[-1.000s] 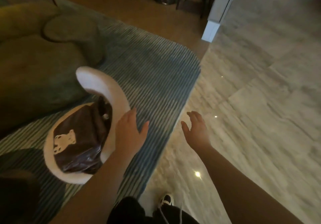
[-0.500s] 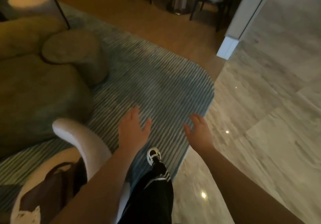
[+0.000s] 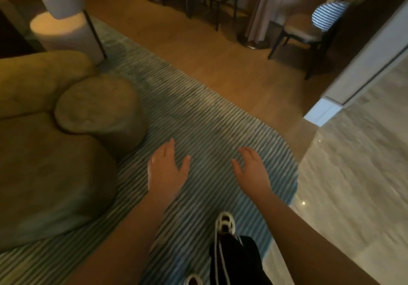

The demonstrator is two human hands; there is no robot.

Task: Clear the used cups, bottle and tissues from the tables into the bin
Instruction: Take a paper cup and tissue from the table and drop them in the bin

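Striped blue-green rug [image 3: 198,116] underfoot, both hands empty.
Left hand [image 3: 164,172] and right hand [image 3: 251,172] hover spread above the rug; no cups, bottle, tissues or bin show, so neither hand is nearer.

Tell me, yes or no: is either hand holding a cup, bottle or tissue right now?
No: the left hand and right hand both hang open and hold nothing above the striped rug.

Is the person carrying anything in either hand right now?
No, nothing is held. The left hand and the right hand are both out in front with fingers relaxed and spread, above the striped rug.
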